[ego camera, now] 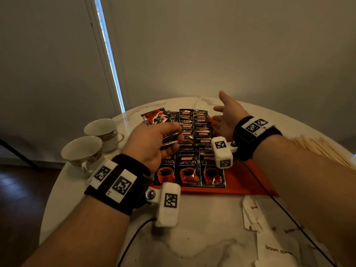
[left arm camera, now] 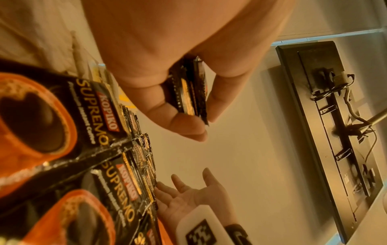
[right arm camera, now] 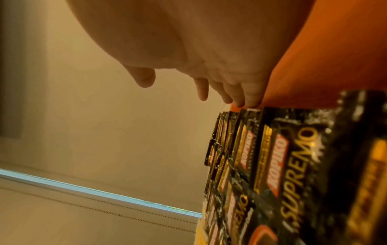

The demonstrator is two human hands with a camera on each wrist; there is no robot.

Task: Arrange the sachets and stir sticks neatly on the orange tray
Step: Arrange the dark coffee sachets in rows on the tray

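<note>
Marble bench (ego camera: pixel 192 218): tray (ego camera: pixel 244 182) carries sachets (ego camera: pixel 189 151) in overlapping rows. Left hand (ego camera: pixel 154 143) grips sachet bundle (ego camera: pixel 158 117) above rows. Right hand (ego camera: pixel 229 116) fingers spread wide, empty. Sticks (ego camera: pixel 323 149) on bench right of tray.

The sachets (ego camera: pixel 189 166) are glossy foil-like film, black and orange, with crinkled sealed edges that catch the light. The orange tray (ego camera: pixel 248 180) under them looks smooth and matt. The table (ego camera: pixel 192 228) has a polished, marble-patterned white top with grey veins. 2 cups (ego camera: pixel 90 149) are glazed ceramic with a shiny patterned band. The stir sticks (ego camera: pixel 323 149) look like pale bare wood. White sugar packets (ego camera: pixel 273 245) are matt paper. Both wrist bands (ego camera: pixel 115 182) are black cloth carrying smooth white plastic blocks.
</note>
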